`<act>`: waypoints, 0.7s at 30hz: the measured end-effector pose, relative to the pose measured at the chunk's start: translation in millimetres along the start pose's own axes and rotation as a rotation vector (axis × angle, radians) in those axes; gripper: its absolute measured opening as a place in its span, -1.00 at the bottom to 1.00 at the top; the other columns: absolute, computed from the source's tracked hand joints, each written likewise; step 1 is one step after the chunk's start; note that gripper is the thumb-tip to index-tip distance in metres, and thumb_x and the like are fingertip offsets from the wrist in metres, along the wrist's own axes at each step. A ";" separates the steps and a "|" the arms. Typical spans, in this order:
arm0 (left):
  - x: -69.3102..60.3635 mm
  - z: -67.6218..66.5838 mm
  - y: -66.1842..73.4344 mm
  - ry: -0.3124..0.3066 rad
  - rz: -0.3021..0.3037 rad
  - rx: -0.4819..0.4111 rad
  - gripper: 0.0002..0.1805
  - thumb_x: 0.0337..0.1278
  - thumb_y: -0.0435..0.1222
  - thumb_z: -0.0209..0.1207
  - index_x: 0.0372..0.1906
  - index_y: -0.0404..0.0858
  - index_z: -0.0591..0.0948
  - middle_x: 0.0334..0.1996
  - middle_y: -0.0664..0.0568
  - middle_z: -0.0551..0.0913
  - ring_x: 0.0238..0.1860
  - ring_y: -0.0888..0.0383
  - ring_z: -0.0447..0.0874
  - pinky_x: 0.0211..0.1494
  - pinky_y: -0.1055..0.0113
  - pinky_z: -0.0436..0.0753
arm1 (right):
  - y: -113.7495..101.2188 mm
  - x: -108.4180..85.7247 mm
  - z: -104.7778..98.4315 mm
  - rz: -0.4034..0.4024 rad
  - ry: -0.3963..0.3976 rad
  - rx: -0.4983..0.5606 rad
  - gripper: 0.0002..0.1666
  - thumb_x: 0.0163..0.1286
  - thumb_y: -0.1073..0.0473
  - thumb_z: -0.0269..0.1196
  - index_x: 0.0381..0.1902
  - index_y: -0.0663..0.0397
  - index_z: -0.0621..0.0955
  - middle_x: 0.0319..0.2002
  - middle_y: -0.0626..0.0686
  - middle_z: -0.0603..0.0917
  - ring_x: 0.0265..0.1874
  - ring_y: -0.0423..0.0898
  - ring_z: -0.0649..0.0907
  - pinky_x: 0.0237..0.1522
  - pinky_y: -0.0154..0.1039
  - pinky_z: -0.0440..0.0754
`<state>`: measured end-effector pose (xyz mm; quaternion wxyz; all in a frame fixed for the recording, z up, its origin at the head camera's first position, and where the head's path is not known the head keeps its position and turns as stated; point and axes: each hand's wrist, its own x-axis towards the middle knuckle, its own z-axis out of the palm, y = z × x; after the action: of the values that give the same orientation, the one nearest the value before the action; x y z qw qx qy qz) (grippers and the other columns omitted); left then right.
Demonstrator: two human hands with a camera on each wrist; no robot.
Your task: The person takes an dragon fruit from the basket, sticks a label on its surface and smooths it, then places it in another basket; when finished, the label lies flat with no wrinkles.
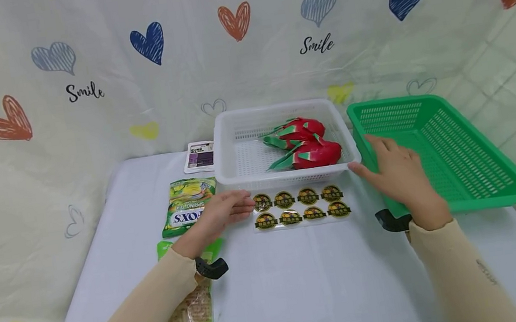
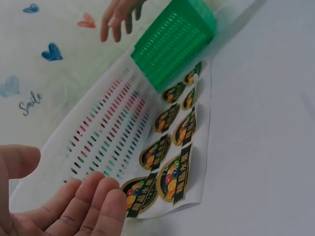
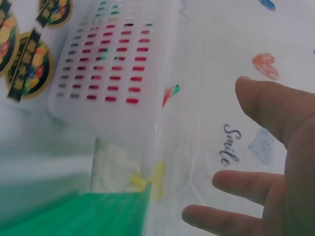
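Note:
In the head view my left hand [image 1: 228, 212] hovers at the left end of a sheet of round fruit stickers [image 1: 301, 212], fingers extended and holding nothing. My right hand [image 1: 399, 172] is over the left rim of a green basket [image 1: 469, 204], thumb and fingers spread, nothing between them. A white basket [image 1: 239, 163] stands at the back, with two red dragon fruits [image 1: 318, 153] with green tips inside it. In the left wrist view the left fingers [image 2: 96, 201] are apart from the stickers. The right wrist view shows the right thumb [image 3: 261, 101] away from the white basket.
Left of the sticker sheet lies a green and yellow Fox's packet [image 1: 187, 203]. A clear and green bag [image 1: 190, 317] lies partly under the left forearm. A purple and white packet [image 1: 200, 156] sits beside the white basket. A heart-printed curtain [image 1: 247, 75] hangs behind the table.

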<state>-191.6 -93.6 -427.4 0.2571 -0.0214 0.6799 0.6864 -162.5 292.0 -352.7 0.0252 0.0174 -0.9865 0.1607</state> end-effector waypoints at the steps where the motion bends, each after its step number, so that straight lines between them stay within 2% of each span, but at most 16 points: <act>1: 1.9 0.8 -0.9 0.000 0.004 -0.027 -0.47 0.64 -0.14 0.02 0.43 -0.43 0.45 0.15 -0.22 0.71 0.10 0.04 0.76 0.39 0.10 0.69 | -2.8 3.7 0.3 -0.004 -0.015 -0.005 0.14 0.48 -0.52 0.05 0.67 0.11 0.05 0.54 0.48 0.19 0.42 0.62 0.24 0.38 0.66 0.08; 3: 5.0 2.9 -0.9 -0.004 0.013 -0.063 -0.45 0.64 -0.13 0.01 0.44 -0.44 0.43 0.18 -0.25 0.68 0.07 0.11 0.75 0.42 0.10 0.66 | -8.4 11.9 1.2 -0.021 -0.042 -0.012 0.12 0.49 -0.50 0.06 0.66 0.12 0.09 0.53 0.47 0.23 0.44 0.58 0.26 0.38 0.64 0.15; 7: 11.1 7.6 1.9 -0.012 0.017 -0.142 -0.44 0.65 -0.11 0.01 0.45 -0.44 0.41 0.34 -0.35 0.56 0.12 0.10 0.74 0.41 0.16 0.67 | -21.3 31.4 1.8 -0.063 -0.117 0.010 0.03 0.52 -0.38 0.13 0.62 0.18 0.18 0.53 0.43 0.29 0.48 0.47 0.29 0.40 0.56 0.30; 11: 16.0 10.8 4.3 0.011 0.003 -0.224 -0.44 0.66 -0.10 0.00 0.43 -0.44 0.43 0.38 -0.36 0.53 0.07 0.12 0.78 0.29 0.27 0.74 | -33.7 55.3 3.8 -0.110 -0.184 0.044 -0.08 0.54 -0.19 0.21 0.58 0.28 0.23 0.52 0.41 0.34 0.47 0.40 0.36 0.42 0.44 0.43; 13: 17.6 12.0 5.5 0.027 0.000 -0.262 -0.46 0.65 -0.10 0.02 0.39 -0.45 0.45 0.32 -0.32 0.60 0.02 0.14 0.80 0.23 0.30 0.77 | -38.8 66.5 5.3 -0.126 -0.204 0.057 -0.10 0.54 -0.12 0.24 0.56 0.34 0.24 0.50 0.42 0.37 0.44 0.38 0.41 0.42 0.39 0.47; 17: 20.5 14.6 8.5 0.036 0.009 -0.334 -0.48 0.63 -0.13 0.05 0.36 -0.48 0.46 0.05 -0.16 0.78 -0.04 0.14 0.84 0.17 0.31 0.80 | -45.7 83.5 10.2 -0.133 -0.228 0.084 -0.12 0.53 -0.06 0.28 0.52 0.41 0.28 0.44 0.44 0.44 0.39 0.36 0.48 0.40 0.33 0.52; 21: 22.8 17.3 11.8 0.009 0.003 -0.407 -0.45 0.63 -0.16 0.05 0.42 -0.48 0.38 -0.12 -0.03 0.81 -0.05 0.14 0.84 0.16 0.32 0.80 | -48.2 92.9 18.3 -0.124 -0.226 0.088 -0.20 0.47 -0.06 0.34 0.41 0.41 0.40 0.21 0.39 0.61 0.13 0.26 0.61 0.22 0.22 0.65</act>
<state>-210.3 -69.2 -423.9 0.2435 -0.0749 0.5281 0.8101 -254.0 238.1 -349.6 -0.0771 0.0973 -0.9721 0.1991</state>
